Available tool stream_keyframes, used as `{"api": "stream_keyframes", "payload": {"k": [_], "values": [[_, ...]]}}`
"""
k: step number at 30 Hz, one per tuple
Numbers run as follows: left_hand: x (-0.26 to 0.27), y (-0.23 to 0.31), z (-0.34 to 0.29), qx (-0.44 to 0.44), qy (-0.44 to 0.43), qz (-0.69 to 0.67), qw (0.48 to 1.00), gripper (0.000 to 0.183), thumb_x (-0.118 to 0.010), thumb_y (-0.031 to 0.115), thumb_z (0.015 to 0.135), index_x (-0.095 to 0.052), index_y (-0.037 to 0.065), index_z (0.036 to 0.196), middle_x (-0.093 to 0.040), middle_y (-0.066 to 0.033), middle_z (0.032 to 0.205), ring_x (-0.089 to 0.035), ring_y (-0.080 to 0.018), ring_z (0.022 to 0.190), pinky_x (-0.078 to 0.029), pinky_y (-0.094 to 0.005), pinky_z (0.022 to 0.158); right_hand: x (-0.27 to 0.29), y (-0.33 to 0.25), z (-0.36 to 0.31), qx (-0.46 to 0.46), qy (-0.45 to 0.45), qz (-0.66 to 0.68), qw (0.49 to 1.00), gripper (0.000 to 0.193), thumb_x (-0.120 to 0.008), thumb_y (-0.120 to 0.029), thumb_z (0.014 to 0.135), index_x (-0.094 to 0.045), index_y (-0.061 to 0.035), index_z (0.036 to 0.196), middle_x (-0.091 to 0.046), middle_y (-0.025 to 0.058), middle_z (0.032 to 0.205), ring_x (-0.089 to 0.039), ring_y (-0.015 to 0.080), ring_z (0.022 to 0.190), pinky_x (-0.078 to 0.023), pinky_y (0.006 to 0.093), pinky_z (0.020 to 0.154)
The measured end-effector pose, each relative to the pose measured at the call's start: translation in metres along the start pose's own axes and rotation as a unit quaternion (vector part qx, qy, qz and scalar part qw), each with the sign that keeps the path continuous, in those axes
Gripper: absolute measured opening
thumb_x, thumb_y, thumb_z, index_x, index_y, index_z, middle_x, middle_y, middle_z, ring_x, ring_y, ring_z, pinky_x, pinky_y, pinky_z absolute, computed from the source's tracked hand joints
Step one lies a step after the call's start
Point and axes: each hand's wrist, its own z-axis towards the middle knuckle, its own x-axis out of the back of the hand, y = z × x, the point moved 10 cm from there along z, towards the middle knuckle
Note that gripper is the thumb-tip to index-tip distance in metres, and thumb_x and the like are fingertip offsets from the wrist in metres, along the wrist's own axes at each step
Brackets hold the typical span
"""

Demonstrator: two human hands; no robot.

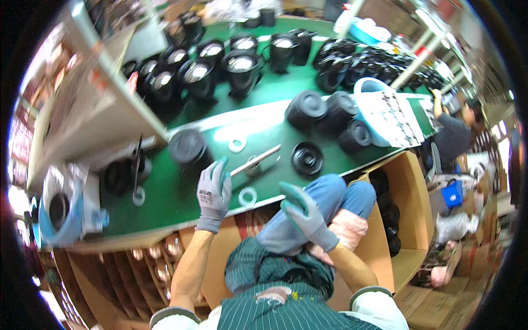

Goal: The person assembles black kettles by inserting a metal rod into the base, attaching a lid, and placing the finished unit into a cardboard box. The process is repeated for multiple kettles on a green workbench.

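Note:
My left hand (214, 190), in a grey glove with green fingertips, is over the near edge of the green worktable (165, 212). Its fingers stretch forward, and a thin pale rod (257, 159) slants away from beside its thumb; a grip on the rod does not show. My right hand (303, 212), gloved alike, hovers above my knees, fingers curved and apart with nothing between them. A pale ring (247, 197) lies between the hands near the edge, and a white ring (237, 144) farther in. Ahead of my right hand rests a round black part (307, 158) with a raised hub.
Black cylindrical housings (306, 108) stand right of centre, another (188, 147) at left. Black lamp housings with shiny insides (242, 65) crowd behind. A blue tub (369, 85) sits at right, a cardboard box (412, 212) beside my knees, a shelf post (118, 77) at left. A co-worker (454, 135) sits far right.

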Motion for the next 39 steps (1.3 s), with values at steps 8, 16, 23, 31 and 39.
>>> {"api": "stream_keyframes", "payload": {"k": [8,16,23,31,39], "values": [[-0.142,-0.05,0.109,0.06,-0.366,0.18,0.911,0.065,-0.068,0.049,0.093,-0.057,0.009,0.144,-0.058,-0.0202,0.145,-0.057,-0.0396,0.131,-0.047,-0.0503,0.109,0.105,0.009,0.04,0.068,0.108,-0.052,0.99,0.054,-0.073,-0.019,0.095,-0.057,0.0005,0.143,-0.059,0.0207,0.144,-0.056,0.0314,0.136,-0.043,0.0398,0.115],[-0.239,0.062,0.347,-0.208,-0.076,0.209,0.952,0.069,-0.074,0.034,0.09,-0.05,0.009,0.149,-0.057,-0.0188,0.145,-0.06,-0.0368,0.122,-0.053,-0.0464,0.101,0.162,0.035,0.06,0.019,0.141,0.084,0.986,0.053,-0.073,-0.006,0.094,-0.057,0.0034,0.143,-0.06,0.0178,0.145,-0.058,0.0265,0.135,-0.044,0.0362,0.113],[-0.344,0.013,0.476,-0.063,-0.132,0.258,0.955,0.052,-0.082,0.024,0.084,-0.06,0.01,0.13,-0.062,-0.0166,0.124,-0.067,-0.0371,0.112,-0.056,-0.0468,0.094,0.181,0.037,0.058,0.034,0.119,0.067,0.99,0.067,-0.062,0.005,0.084,-0.049,0.0065,0.15,-0.053,0.0211,0.153,-0.053,0.0297,0.142,-0.041,0.0391,0.119],[-0.219,0.087,0.416,-0.211,-0.108,0.104,0.966,0.029,-0.081,0.013,0.081,-0.069,0.006,0.107,-0.069,-0.0164,0.106,-0.068,-0.0373,0.101,-0.054,-0.0446,0.089,0.186,-0.001,0.074,0.077,0.114,0.033,0.99,0.059,-0.076,-0.008,0.088,-0.057,0.0044,0.143,-0.058,0.0254,0.143,-0.059,0.037,0.133,-0.046,0.0421,0.112],[-0.031,0.236,0.283,-0.343,-0.273,-0.035,0.898,0.04,-0.085,0.009,0.074,-0.07,0.006,0.11,-0.07,-0.011,0.109,-0.071,-0.0282,0.102,-0.057,-0.038,0.09,0.184,-0.176,0.109,0.377,0.106,-0.403,0.827,0.094,-0.09,-0.028,0.073,-0.043,-0.0105,0.153,-0.044,0.0214,0.155,-0.045,0.045,0.141,-0.04,0.0529,0.117]]}}
